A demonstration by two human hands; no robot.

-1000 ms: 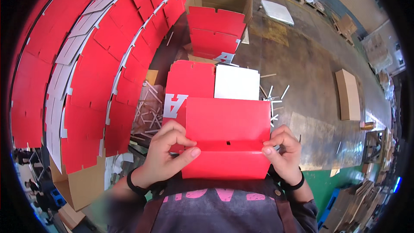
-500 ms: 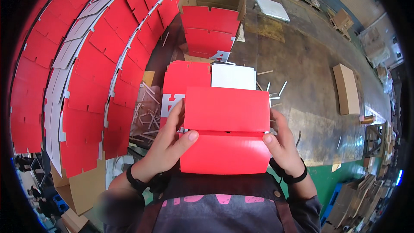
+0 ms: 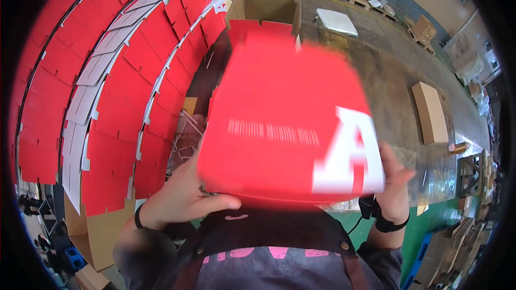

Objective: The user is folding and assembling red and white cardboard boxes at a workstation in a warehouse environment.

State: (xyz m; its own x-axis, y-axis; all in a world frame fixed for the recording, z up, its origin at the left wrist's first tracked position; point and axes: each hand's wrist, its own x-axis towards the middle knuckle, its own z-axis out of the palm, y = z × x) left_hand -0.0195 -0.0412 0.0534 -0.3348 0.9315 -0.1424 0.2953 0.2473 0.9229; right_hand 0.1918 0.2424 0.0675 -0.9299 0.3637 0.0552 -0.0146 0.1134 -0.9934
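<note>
A red cardboard box [image 3: 279, 91], blurred by motion, is held up in front of my chest. Its broad face has a large white print at the lower right and a row of pale lines across it. My left hand [image 3: 183, 190] grips the near left corner, thumb along the front edge and fingers partly hidden behind the box. Beside the right edge is my right hand [image 3: 395, 185], fingers apart and partly bent; whether it touches the box is unclear. The work surface beneath is mostly hidden by the box.
Long rows of overlapping red and white cardboard blanks [image 3: 121, 107] line the left side. An open brown carton [image 3: 271, 8] stands beyond the box. Thin white strips [image 3: 188, 129] lie left of it. A long brown box [image 3: 430, 113] rests on the floor at right.
The red box has been lifted and turned, so a broad printed face replaces the two panels seen before. My right hand has moved outward to the right; my left has shifted left and down.
</note>
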